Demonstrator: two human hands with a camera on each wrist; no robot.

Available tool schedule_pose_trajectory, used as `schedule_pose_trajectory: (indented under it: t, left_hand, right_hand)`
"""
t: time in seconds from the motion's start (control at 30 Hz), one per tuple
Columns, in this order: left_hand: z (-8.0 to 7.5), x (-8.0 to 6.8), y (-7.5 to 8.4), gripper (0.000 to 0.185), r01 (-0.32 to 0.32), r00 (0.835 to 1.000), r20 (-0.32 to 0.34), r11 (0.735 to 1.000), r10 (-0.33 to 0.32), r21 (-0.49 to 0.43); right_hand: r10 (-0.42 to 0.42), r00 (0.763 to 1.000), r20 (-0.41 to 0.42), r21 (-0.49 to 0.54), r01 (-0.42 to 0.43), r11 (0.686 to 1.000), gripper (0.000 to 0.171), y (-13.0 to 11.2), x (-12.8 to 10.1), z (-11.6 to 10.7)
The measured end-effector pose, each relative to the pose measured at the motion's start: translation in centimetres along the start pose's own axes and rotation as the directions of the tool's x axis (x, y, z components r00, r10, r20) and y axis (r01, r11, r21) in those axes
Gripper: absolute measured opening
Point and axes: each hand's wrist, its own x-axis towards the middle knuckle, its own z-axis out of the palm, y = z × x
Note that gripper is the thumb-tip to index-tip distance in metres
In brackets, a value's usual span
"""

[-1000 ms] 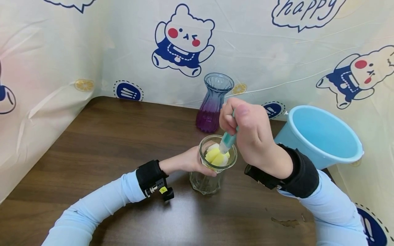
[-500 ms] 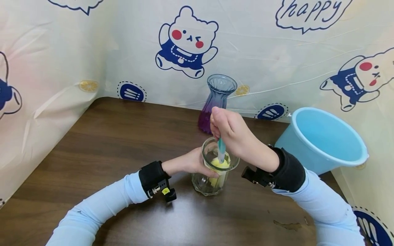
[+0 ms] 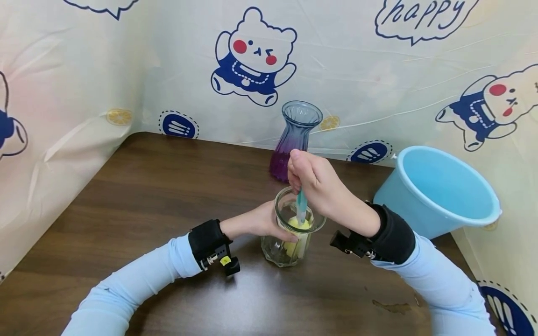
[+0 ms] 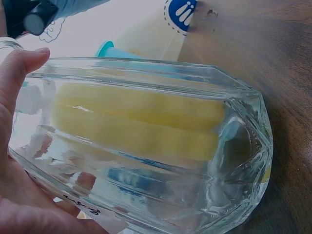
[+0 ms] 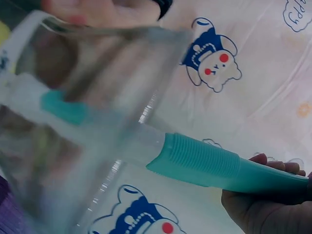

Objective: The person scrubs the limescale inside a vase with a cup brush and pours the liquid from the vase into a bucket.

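Observation:
A clear faceted glass vase (image 3: 275, 252) stands on the table, slightly tilted in the head view. My left hand (image 3: 269, 221) grips it below the rim, thumb on the near side. Inside it sits the yellow-and-white sponge head of a bottle brush (image 3: 301, 204). My right hand (image 3: 321, 184) holds the brush's teal handle from above, close over the rim. Through the glass in the left wrist view, the yellow sponge (image 4: 141, 122) extends down near the thick base. The right wrist view has the ribbed teal handle (image 5: 195, 158) leading through the vase mouth.
A blue-to-purple glass vase (image 3: 300, 123) stands behind my right hand. To the right is a light blue bucket (image 3: 386, 200). A printed curtain (image 3: 176, 70) borders the dark wood table (image 3: 159, 186), which has a brownish mark (image 3: 391, 307) at the front right.
My right hand has come down and slightly left, pushing the brush's sponge from the vase mouth deep inside. Over the last half second little differs. The left hand keeps its grip.

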Motion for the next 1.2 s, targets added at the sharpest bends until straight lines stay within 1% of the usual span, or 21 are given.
schedule_pose_trajectory:
  t: [0.07, 0.17, 0.33, 0.47, 0.6, 0.67, 0.77, 0.87, 0.93, 1.07, 1.2]
  left_hand:
    - [0.0, 0.0, 0.0, 0.08, 0.0, 1.0, 0.001, 1.0, 0.0, -0.004]
    - [0.1, 0.0, 0.0, 0.078, 0.003, 1.0, -0.002, 1.0, -0.003, -0.002]
    - [0.1, 0.1, 0.0, 0.077, -0.007, 1.0, -0.011, 1.0, 0.007, 0.008]
    - [0.1, 0.1, 0.0, 0.074, -0.024, 1.0, -0.009, 1.0, 0.024, 0.003]
    - [0.1, 0.0, 0.0, 0.076, -0.019, 1.0, 0.002, 1.0, 0.02, -0.018]
    - [0.1, 0.0, 0.0, 0.077, -0.018, 1.0, 0.002, 0.999, 0.018, -0.031]
    - [0.0, 0.1, 0.0, 0.077, -0.03, 1.0, 0.0, 0.999, 0.03, -0.034]
    - [0.0, 0.1, -0.1, 0.076, -0.035, 0.999, -0.007, 0.999, 0.035, -0.017]
    - [0.0, 0.1, -0.2, 0.076, -0.032, 0.999, -0.013, 0.999, 0.032, 0.004]
    - [0.1, 0.1, -0.2, 0.076, -0.018, 1.0, -0.022, 0.999, 0.018, 0.04]
    - [0.1, 0.1, -0.2, 0.075, -0.011, 1.0, -0.02, 0.998, 0.013, 0.056]
  right_hand:
    - [-0.001, 1.0, -0.014, 0.028, 0.001, 1.0, 0.047, -0.6, 0.2, -0.4]
    - [-0.019, 0.999, -0.033, 0.09, 0.022, 0.996, 0.046, -1.4, 0.5, -1.2]
    - [-0.005, 0.997, -0.077, 0.201, 0.021, 0.979, 0.044, -2.3, 1.2, -2.7]
    - [0.01, 0.993, -0.119, 0.247, 0.019, 0.969, 0.041, -2.7, 1.4, -3.9]
    - [0.015, 0.986, -0.167, 0.311, 0.038, 0.95, 0.04, -2.9, 1.5, -4.7]
    - [0.03, 0.983, -0.18, 0.36, 0.037, 0.932, 0.04, -2.9, 1.6, -5.0]
    - [0.042, 0.985, -0.169, 0.431, 0.035, 0.902, 0.04, -2.7, 1.7, -5.1]
    - [0.074, 0.987, -0.145, 0.482, 0.005, 0.876, 0.04, -2.4, 1.8, -4.9]
    - [0.097, 0.988, -0.121, 0.493, -0.025, 0.87, 0.04, -2.0, 2.0, -4.6]
    - [0.152, 0.987, -0.044, 0.495, -0.111, 0.862, 0.039, -1.2, 2.2, -3.9]
    - [0.182, 0.983, 0.003, 0.486, -0.16, 0.859, 0.039, -0.2, 2.0, -2.8]
